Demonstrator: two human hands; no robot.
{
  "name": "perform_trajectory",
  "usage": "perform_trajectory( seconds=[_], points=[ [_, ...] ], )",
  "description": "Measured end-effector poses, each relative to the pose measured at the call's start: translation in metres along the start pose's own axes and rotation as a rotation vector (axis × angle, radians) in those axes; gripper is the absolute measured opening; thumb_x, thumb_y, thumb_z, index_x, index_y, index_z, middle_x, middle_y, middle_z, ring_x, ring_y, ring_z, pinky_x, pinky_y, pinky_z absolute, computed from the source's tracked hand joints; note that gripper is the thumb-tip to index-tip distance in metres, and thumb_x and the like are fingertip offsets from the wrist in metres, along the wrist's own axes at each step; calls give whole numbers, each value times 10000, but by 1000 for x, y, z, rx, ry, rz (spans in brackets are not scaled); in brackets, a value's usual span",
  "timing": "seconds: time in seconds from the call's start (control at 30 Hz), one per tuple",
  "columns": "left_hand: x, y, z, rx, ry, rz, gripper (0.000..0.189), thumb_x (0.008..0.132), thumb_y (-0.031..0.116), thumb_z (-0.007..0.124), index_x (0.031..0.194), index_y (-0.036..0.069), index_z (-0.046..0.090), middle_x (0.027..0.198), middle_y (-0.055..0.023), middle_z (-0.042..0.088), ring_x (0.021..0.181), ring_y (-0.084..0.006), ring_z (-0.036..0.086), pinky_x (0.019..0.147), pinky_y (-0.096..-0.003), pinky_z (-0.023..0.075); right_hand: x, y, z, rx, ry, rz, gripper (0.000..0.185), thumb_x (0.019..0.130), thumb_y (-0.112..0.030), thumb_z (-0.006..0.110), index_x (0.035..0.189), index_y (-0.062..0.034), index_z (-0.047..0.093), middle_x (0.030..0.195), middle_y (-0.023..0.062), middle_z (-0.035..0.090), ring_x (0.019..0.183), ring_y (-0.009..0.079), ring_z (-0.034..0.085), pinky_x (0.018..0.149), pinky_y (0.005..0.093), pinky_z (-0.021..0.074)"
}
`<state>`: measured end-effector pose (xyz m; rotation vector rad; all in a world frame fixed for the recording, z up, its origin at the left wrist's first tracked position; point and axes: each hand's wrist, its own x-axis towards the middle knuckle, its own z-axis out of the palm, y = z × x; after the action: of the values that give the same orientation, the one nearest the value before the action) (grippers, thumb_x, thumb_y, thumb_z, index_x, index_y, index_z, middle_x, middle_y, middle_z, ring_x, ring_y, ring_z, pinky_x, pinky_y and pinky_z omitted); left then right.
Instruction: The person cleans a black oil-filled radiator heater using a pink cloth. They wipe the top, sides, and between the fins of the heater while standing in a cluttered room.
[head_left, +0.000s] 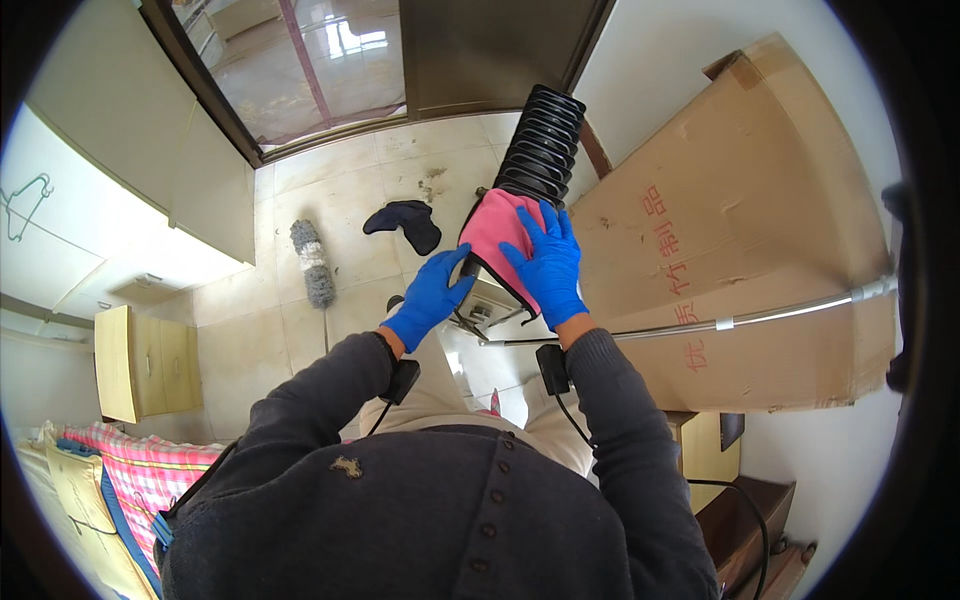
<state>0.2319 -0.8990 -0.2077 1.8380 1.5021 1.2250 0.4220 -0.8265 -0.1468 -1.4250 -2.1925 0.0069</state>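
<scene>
A black oil-filled radiator heater (538, 142) with a row of fins stands on the tiled floor ahead of me. A pink cloth (495, 225) with a dark edge is draped over its near end. My right hand (551, 266), in a blue glove, lies spread on top of the cloth, thumb apart from the fingers. At the cloth's left edge is my left hand (435, 292), also blue-gloved. Its fingertips touch the edge beside the heater's near end; whether they grip it is hidden. Below the cloth, a light-coloured panel with a dial (480, 309) is partly visible.
A grey-and-white fluffy duster (313, 262) and a dark cloth item (405, 223) lie on the floor to the left. A large cardboard box (720, 247) leans at right, crossed by a metal pole (675, 330). A small wooden cabinet (150, 364) stands left; a sliding door (480, 60) is ahead.
</scene>
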Motion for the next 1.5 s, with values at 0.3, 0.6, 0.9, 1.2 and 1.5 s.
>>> perform_trajectory(
  seconds=[0.3,0.6,0.9,1.2,1.5],
  points=[
    [-52,-19,-23,13,-36,-170,479,809,175,632,1262,98,496,1110,-156,565,987,-322,546,864,-363,436,6,-5,55,-54,-273,28,631,737,-576,594,1296,-304,486,1421,113,332,1305,435,234,1048,563,164],
    [-83,-51,-40,21,-107,-393,436,825,184,607,1249,123,523,1205,-154,540,1155,-331,471,980,-379,375,27,42,44,-1,-360,-253,453,787,-463,594,1216,-321,562,1218,129,531,1032,359,534,885,452,420],
    [-246,-115,-96,474,-154,-963,917,711,320,718,1423,68,197,1298,-308,402,1215,-416,395,997,-404,363,29,37,51,-39,-365,-163,470,716,-481,660,1149,-308,595,1153,116,530,1046,320,502,891,442,386],
    [-366,-131,-80,-46,-152,-1461,1072,739,160,709,1438,152,-103,807,-202,601,611,-252,606,530,-358,514,32,48,45,153,-476,-231,489,738,-327,689,1210,-268,575,1241,149,488,1097,387,448,969,437,350],
    [-366,-100,-79,21,48,-1628,749,770,148,647,1419,164,274,812,-142,629,654,-212,619,530,-340,511,37,41,45,103,-531,-221,506,723,-287,704,1210,-241,578,1253,159,460,1090,380,432,953,457,354]
  ],
)
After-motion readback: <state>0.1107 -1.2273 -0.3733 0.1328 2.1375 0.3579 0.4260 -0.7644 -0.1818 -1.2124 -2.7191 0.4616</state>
